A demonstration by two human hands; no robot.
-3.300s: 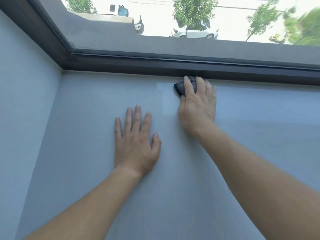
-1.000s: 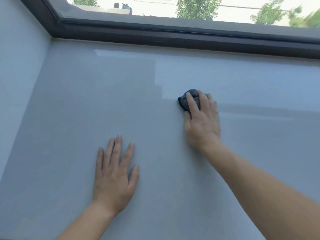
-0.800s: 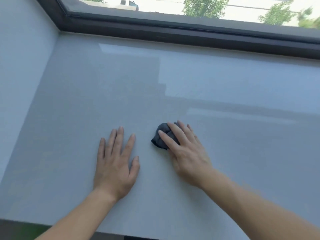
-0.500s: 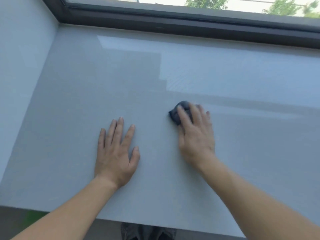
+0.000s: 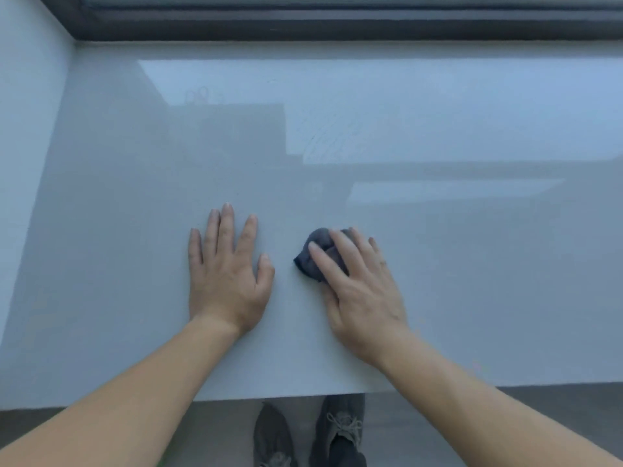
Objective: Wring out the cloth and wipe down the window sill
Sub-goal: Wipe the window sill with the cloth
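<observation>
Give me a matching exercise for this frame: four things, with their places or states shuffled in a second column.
Things:
1. left hand
2. right hand
3. cloth
4. shoes

Places or states:
A. on the floor, below the near edge of the window sill
B. bunched into a dark wad under fingers
C. flat on the window sill, holding nothing
D. pressing down on the cloth

Pairs: 1-C, 2-D, 3-B, 4-A

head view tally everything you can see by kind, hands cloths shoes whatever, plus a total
hands: 2 (left hand, right hand)
cloth: 1
shoes: 2
window sill: 1
window frame: 1
total: 7
</observation>
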